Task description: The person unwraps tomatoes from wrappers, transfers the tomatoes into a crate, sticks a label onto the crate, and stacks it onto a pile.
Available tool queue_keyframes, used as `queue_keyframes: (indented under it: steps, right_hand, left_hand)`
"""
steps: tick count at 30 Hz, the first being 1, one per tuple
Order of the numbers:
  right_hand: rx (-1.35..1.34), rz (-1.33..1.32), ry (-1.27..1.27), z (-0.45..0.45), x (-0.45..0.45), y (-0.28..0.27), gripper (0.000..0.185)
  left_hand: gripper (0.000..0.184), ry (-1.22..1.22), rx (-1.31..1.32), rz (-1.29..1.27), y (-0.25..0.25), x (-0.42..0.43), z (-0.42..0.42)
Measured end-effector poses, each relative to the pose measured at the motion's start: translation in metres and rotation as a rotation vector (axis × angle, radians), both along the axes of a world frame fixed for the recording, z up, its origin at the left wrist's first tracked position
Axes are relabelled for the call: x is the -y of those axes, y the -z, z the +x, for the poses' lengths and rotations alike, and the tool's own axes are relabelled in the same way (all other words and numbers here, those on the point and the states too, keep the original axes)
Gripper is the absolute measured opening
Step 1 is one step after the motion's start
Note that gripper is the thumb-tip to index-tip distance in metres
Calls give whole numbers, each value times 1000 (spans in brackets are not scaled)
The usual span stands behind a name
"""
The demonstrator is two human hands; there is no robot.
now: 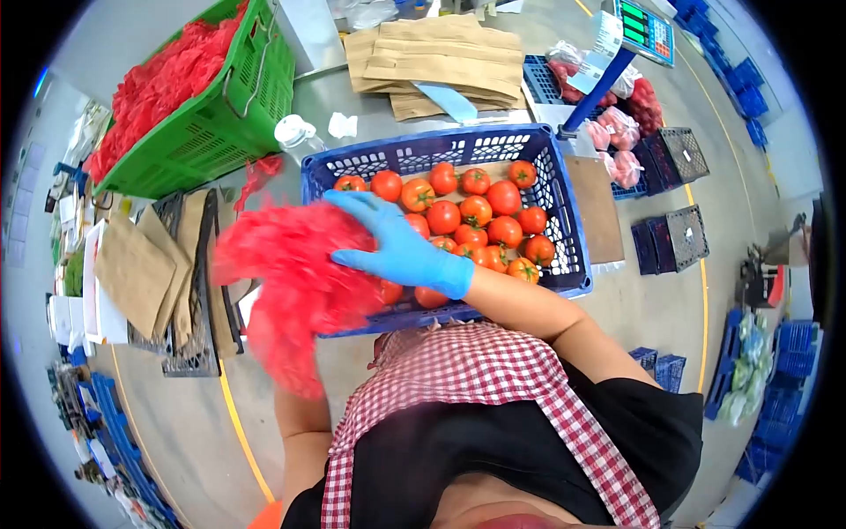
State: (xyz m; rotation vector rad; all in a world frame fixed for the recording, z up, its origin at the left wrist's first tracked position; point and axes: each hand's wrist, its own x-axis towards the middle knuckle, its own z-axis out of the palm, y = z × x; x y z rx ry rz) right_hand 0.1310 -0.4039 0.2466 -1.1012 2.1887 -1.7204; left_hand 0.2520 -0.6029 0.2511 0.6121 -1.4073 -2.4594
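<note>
A bunched, motion-blurred mass of red netting (304,282) hangs over the left side of a blue plastic crate (577,220). My right hand (401,247), in a blue glove, reaches in over the crate, its thumb and fingers apart at the netting's right edge. My left forearm rises from below into the netting, which hides my left hand and its fingers. Inside the crate lie several red tomatoes (504,197), some with green stems on top. My right hand and the netting cover part of them.
A green crate (189,145) full of red netting stands at the upper left. Beside the blue crate is a clear bottle (298,134). Brown paper bags (441,57) are stacked behind it, more lie at left. A scale display (645,35) rises at right, near bagged produce (621,128).
</note>
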Motion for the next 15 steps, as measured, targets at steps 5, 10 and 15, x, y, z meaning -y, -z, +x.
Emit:
queue_keyframes:
  steps: [5,10,15]
  right_hand:
    - [354,-47,156,-10,-51,24,59]
    - [524,3,550,13,-123,73,48]
    - [576,98,815,45,-145,52,34]
  left_hand:
    - [44,-110,-270,-188,-89,102,-116]
    - [44,-129,-375,-184,-159,194,-243]
    - [48,177,-97,-218,-135,331,-391]
